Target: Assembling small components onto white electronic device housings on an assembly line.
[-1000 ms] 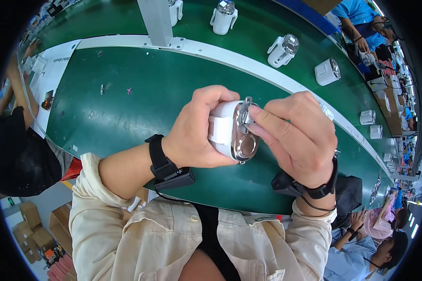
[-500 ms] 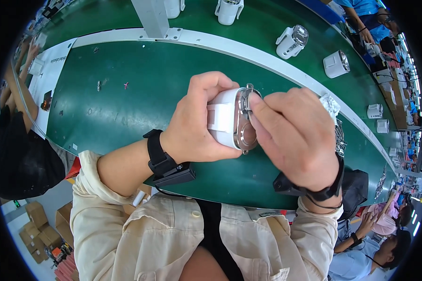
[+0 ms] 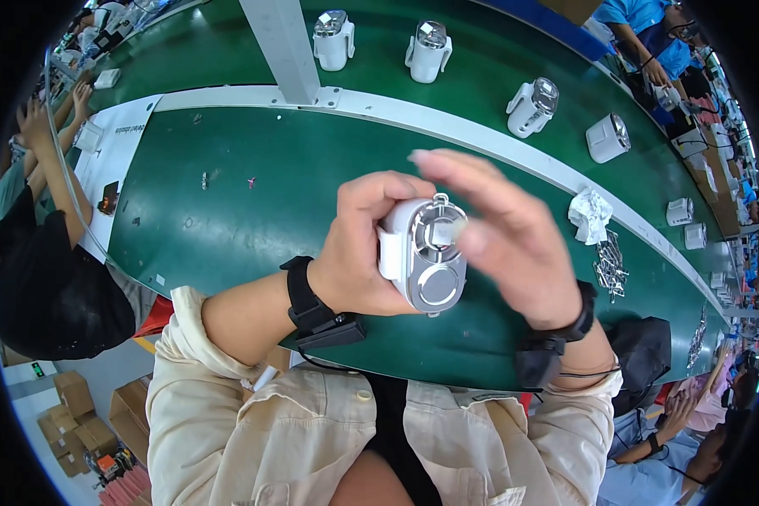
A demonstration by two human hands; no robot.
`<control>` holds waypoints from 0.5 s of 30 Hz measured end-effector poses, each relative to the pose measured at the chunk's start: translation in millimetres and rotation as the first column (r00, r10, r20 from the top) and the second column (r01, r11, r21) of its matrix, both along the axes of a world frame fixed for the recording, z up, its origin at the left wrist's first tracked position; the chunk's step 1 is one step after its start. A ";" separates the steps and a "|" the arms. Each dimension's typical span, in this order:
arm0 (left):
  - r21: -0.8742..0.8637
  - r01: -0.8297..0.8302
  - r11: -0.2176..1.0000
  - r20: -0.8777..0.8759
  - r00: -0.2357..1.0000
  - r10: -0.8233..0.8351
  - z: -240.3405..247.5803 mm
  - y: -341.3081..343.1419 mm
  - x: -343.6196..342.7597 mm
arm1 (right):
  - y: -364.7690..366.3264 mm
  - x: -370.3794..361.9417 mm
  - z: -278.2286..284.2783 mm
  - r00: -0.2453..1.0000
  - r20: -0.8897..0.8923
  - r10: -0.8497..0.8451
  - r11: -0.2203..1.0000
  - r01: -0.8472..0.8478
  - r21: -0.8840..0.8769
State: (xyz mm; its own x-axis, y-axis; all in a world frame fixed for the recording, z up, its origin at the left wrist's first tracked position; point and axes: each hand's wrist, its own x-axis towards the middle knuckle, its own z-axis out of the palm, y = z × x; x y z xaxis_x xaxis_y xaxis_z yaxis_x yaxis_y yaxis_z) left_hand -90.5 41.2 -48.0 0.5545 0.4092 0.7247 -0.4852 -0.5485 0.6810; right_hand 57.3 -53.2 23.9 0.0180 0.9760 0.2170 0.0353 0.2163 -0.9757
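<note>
My left hand (image 3: 354, 253) is wrapped round a white oval device (image 3: 437, 287) and holds it above the green table. Its shiny chrome top faces up, with two round parts side by side and a small metal loop at the far end. A small pale square sits on the farther round part. My right hand (image 3: 519, 244) hovers just right of the device, thumb and fingers spread, somewhat blurred, with nothing visible in them. Whether the thumb touches the chrome top's edge is hard to tell.
Beyond the white rail (image 3: 447, 126), several similar white devices (image 3: 428, 52) stand on a green surface. At right lie a crumpled white cloth (image 3: 590, 215) and a pile of small metal parts (image 3: 610, 266). A black bag (image 3: 641, 350) is near the right edge. People work on both sides.
My right hand has come off the chrome top and opened. The device has tilted so its top faces up more fully. The view has shifted slightly, showing more of the far devices.
</note>
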 end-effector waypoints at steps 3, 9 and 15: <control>0.045 -0.016 0.999 0.002 1.000 0.016 0.3 -3.1 -1.1 | 1.9 -9.3 -9.4 0.980 -0.185 0.074 0.994 -0.086 -0.061; 0.123 -0.065 0.990 0.009 0.998 0.064 -3.1 -1.4 -0.4 | 6.5 -2.7 -20.8 0.971 -0.104 0.215 0.976 -0.210 0.055; 0.341 -0.051 0.939 -0.083 0.993 0.084 -5.8 7.1 -3.6 | 9.3 0.6 -16.6 0.947 -0.144 0.288 0.957 -0.290 0.011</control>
